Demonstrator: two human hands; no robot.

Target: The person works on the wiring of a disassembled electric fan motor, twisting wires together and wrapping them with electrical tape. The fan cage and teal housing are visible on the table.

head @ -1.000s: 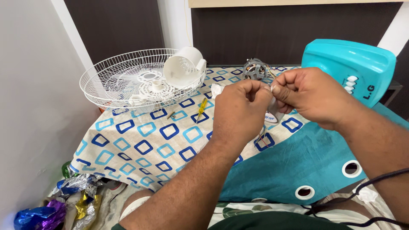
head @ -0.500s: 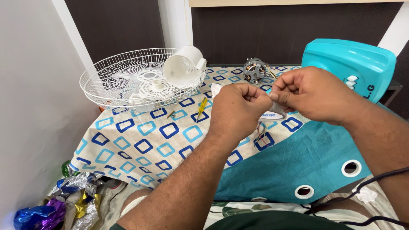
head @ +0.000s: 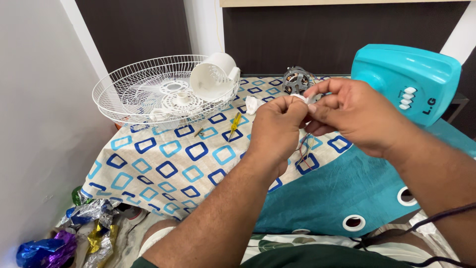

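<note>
Small white part (head: 301, 99) pinched between both hands above the patterned cloth (head: 163, 159).

At far left a white wire fan guard (head: 134, 92) holds a white plastic housing (head: 214, 75); a yellow screwdriver (head: 234, 125) lies just right of it. The left hand (head: 272, 130) has fingertips closed on the part; thin wires (head: 306, 151) hang below. The right hand (head: 353, 115) grips its other side. Behind stand a motor (head: 296, 79) and a teal fan base (head: 409, 79).
</note>
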